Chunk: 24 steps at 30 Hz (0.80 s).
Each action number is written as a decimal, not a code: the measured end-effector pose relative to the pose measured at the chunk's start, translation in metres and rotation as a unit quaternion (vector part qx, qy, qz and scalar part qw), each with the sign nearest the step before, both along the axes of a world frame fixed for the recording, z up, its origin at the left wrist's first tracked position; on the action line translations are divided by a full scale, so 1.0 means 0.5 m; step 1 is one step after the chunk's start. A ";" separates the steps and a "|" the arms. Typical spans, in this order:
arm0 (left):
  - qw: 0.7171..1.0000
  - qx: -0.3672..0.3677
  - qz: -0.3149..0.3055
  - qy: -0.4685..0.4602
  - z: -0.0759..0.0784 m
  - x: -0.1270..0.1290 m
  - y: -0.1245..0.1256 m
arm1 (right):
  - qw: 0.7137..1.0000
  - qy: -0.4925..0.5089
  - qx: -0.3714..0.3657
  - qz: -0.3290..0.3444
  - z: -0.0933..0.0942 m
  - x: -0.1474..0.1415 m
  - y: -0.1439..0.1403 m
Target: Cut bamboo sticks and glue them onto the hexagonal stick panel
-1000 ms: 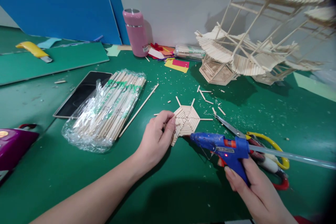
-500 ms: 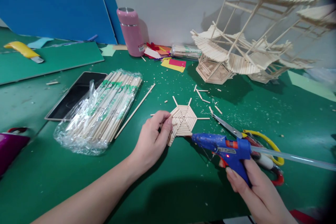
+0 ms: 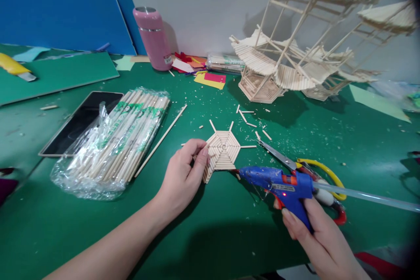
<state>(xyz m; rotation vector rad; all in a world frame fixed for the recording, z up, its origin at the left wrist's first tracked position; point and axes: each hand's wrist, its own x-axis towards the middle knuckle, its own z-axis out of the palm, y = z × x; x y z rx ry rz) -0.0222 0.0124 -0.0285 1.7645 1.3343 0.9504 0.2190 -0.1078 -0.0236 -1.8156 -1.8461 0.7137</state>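
On the table lies a web-shaped panel of short wooden sticks [image 3: 225,151], with a few bare stick ends jutting out round it. My left hand [image 3: 187,168] pinches its left edge between thumb and fingers; the fingertips cover that part. In my right hand [image 3: 315,236] is a blue hot glue gun [image 3: 278,179] with its small red light on and a long clear glue stick [image 3: 367,197] out of the back. Its nozzle is at the panel's lower right edge; whether it touches is unclear. Scissors [image 3: 282,157] with yellow and red handles lie partly hidden behind the gun.
A plastic-wrapped bundle of wooden sticks [image 3: 121,140] overlaps a dark tablet-like slab [image 3: 78,122] at left. A loose stick [image 3: 160,142] lies beside it. Behind stand a pink flask [image 3: 153,39] and a stick-built pavilion model [image 3: 278,61]. A yellow cutter [image 3: 15,66] lies far left.
The view has turned slightly right, so the table things appear further left. The glue gun keeps nearly its place in the picture. Both hands keep their holds.
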 end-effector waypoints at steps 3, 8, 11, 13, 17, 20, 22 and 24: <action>1.000 -0.006 0.000 -0.003 0.000 0.001 0.000 | 1.000 -0.002 0.000 -0.004 -0.005 0.001 0.002; 1.000 -0.014 0.002 -0.005 -0.001 0.001 0.000 | 1.000 -0.001 -0.003 -0.010 -0.011 0.006 -0.008; 1.000 -0.014 0.000 -0.006 -0.002 0.001 -0.001 | 1.000 -0.010 -0.005 -0.013 -0.011 0.012 -0.016; 1.000 -0.014 0.000 -0.006 -0.002 0.000 0.000 | 1.000 -0.015 -0.008 -0.015 -0.009 0.015 -0.018; 1.000 -0.015 0.001 -0.005 0.000 0.001 0.000 | 1.000 -0.016 -0.008 -0.014 -0.005 0.014 -0.014; 1.000 -0.014 0.003 -0.005 0.000 0.001 -0.001 | 1.000 -0.020 0.000 -0.015 -0.005 0.013 -0.013; 1.000 -0.014 0.004 -0.004 -0.001 0.001 -0.001 | 0.999 -0.024 0.000 -0.022 -0.007 0.015 -0.016; 1.000 -0.014 0.004 -0.005 -0.002 0.001 -0.002 | 0.999 -0.027 -0.001 -0.022 -0.008 0.016 -0.018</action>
